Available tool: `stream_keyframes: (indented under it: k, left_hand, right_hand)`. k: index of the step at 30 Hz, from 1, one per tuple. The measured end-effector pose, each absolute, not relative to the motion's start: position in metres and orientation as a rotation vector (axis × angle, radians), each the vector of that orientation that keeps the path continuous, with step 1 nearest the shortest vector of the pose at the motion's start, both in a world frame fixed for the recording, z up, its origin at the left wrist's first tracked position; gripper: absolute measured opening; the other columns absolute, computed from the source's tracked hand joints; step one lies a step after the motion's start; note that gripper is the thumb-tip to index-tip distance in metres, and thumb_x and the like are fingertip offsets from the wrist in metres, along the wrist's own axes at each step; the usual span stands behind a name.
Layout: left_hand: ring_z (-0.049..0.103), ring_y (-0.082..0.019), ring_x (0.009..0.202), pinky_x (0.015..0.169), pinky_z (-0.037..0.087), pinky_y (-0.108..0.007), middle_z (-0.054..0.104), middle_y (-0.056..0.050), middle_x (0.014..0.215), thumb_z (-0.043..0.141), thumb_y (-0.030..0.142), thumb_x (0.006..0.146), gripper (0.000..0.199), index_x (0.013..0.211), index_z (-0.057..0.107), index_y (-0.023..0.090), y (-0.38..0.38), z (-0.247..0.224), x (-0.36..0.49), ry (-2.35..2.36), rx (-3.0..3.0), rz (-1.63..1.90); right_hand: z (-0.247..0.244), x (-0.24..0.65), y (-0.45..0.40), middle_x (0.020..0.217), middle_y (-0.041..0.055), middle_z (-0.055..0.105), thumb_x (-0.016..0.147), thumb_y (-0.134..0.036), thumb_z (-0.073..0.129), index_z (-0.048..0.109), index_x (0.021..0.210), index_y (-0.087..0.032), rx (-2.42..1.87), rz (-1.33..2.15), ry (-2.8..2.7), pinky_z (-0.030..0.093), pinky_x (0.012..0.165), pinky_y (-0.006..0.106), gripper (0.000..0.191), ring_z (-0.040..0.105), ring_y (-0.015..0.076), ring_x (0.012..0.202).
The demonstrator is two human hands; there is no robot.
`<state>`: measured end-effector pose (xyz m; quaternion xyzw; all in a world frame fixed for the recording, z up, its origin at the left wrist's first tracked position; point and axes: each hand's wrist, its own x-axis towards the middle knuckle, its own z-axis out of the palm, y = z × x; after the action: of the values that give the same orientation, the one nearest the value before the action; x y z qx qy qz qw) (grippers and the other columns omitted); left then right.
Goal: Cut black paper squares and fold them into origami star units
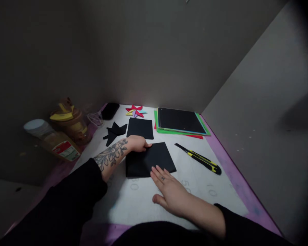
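A folded sheet of black paper (154, 155) lies on the white mat in front of me. At its upper left edge is my left hand (137, 142), fingers curled in and pressed against the paper; the fingertips are partly hidden. My right hand (169, 189) lies flat, its straight fingers on the paper's lower right edge and the thumb spread to the side. Just behind is a smaller black paper square (140, 128). Left of that sits a black folded paper star piece (115, 132). A black and yellow utility knife (200, 159) rests to the right, blade out.
A stack of coloured sheets (182, 121), black on top, is at the back right. Beside it lies a multicoloured paper star (135, 111), then a dark phone (110, 111). A jar (55, 141) and a brown cup (70, 119) stand left. Grey walls enclose the table.
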<state>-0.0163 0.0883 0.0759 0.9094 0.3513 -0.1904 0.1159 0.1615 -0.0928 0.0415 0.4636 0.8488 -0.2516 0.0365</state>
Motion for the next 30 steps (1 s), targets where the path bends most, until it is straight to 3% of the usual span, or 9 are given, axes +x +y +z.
stream_keyframes:
  k: [9, 13, 17, 21, 24, 28, 30]
  left_hand:
    - [0.062, -0.022, 0.097, 0.078, 0.044, -0.026, 0.067, -0.004, 0.112, 0.059, 0.031, 0.081, 0.054, 0.133, 0.047, 0.037, 0.078, 0.072, -0.009, 1.145, 2.645, -0.559]
    - [0.061, -0.018, 0.094, 0.08, 0.043, -0.023, 0.066, -0.002, 0.112, 0.048, 0.03, 0.089, 0.05, 0.138, 0.04, 0.036, 0.068, 0.058, -0.02, 1.174, 2.633, -0.38]
    - [0.061, -0.019, 0.088, 0.075, 0.044, -0.026, 0.06, -0.007, 0.11, 0.035, 0.038, 0.093, 0.046, 0.138, 0.041, 0.033, 0.044, 0.036, -0.03, 1.429, 2.708, -0.084]
    - [0.057, -0.021, 0.098, 0.084, 0.043, -0.028, 0.056, -0.009, 0.108, 0.034, 0.048, 0.092, 0.048, 0.132, 0.048, 0.025, 0.021, 0.026, -0.033, 1.51, 2.751, 0.207]
    - [0.056, -0.02, 0.098, 0.084, 0.043, -0.029, 0.055, -0.009, 0.107, 0.034, 0.044, 0.093, 0.043, 0.124, 0.054, 0.021, 0.011, 0.031, -0.032, 1.565, 2.724, 0.263]
    - [0.054, -0.021, 0.104, 0.091, 0.041, -0.033, 0.059, -0.011, 0.108, 0.033, 0.036, 0.095, 0.038, 0.112, 0.061, 0.017, -0.01, 0.047, -0.026, 1.505, 2.752, 0.252]
    - [0.05, -0.022, 0.114, 0.097, 0.038, -0.035, 0.056, -0.011, 0.123, 0.034, 0.036, 0.094, 0.038, 0.115, 0.061, 0.019, -0.027, 0.051, -0.021, 1.299, 2.781, 0.284]
  right_hand:
    - [0.044, 0.082, -0.088, 0.147, 0.02, 0.031, 0.084, -0.056, 0.047, 0.033, 0.141, -0.006, 1.184, -0.702, 2.919, 0.021, 0.111, 0.05, 0.077, 0.022, 0.0353, 0.138]
    - [0.037, 0.058, -0.093, 0.148, 0.0217, 0.028, 0.084, -0.053, 0.049, 0.026, 0.144, -0.005, 1.153, -0.645, 3.008, 0.022, 0.109, 0.051, 0.08, 0.02, 0.0355, 0.138]
    - [0.037, 0.095, -0.104, 0.151, 0.0214, 0.018, 0.084, -0.059, 0.043, 0.023, 0.144, -0.004, 1.244, -0.672, 2.896, 0.019, 0.111, 0.047, 0.084, 0.012, 0.033, 0.141]
    - [0.039, 0.161, -0.113, 0.15, 0.016, 0.026, 0.09, -0.051, 0.033, 0.033, 0.142, -0.009, 1.654, -0.571, 2.643, 0.019, 0.11, 0.047, 0.066, 0.019, 0.0295, 0.14]
    - [0.036, 0.197, -0.119, 0.149, 0.0115, 0.031, 0.091, -0.05, 0.03, 0.038, 0.141, -0.015, 1.877, -0.404, 2.51, 0.013, 0.11, 0.051, 0.061, 0.021, 0.0307, 0.139]
    - [0.034, 0.219, -0.121, 0.146, 0.0154, 0.036, 0.089, -0.052, 0.036, 0.039, 0.139, -0.009, 2.047, -0.216, 2.356, 0.012, 0.11, 0.051, 0.066, 0.025, 0.0343, 0.137]
    - [0.037, 0.223, -0.117, 0.142, 0.0162, 0.042, 0.089, -0.051, 0.037, 0.047, 0.134, -0.009, 2.063, -0.201, 2.341, 0.015, 0.109, 0.05, 0.063, 0.028, 0.0352, 0.135]
